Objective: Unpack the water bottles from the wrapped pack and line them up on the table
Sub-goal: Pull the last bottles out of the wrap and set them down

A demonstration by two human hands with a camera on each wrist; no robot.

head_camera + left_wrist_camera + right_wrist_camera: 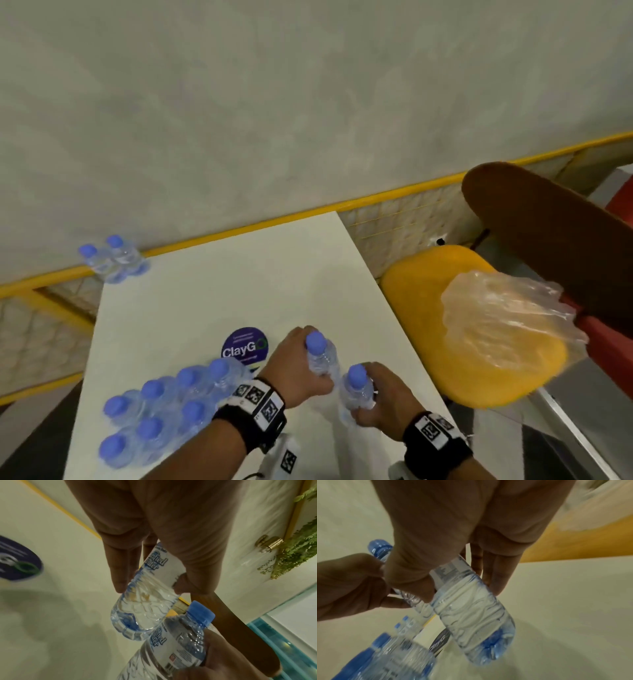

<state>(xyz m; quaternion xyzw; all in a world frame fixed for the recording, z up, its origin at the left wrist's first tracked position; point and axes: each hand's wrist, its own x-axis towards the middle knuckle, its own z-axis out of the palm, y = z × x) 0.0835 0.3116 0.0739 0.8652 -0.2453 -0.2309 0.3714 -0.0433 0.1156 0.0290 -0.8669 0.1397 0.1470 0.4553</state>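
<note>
Both hands (298, 363) (380, 397) hold ribbed clear plastic bottles (322, 356).

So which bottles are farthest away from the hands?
The bottles at the table's far left corner, by the yellow rail. They stand apart from the group by the left wrist and the two bottles held in the hands.

11 btls (152, 390) (2 held), 1 wrap (507, 318)

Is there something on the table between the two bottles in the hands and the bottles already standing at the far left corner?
Nothing visible blocks that path. The left hand and right hand each grip a bottle; the table toward the standing bottles shows only a flat round sticker. The remaining pack sits nearer, left.
</note>
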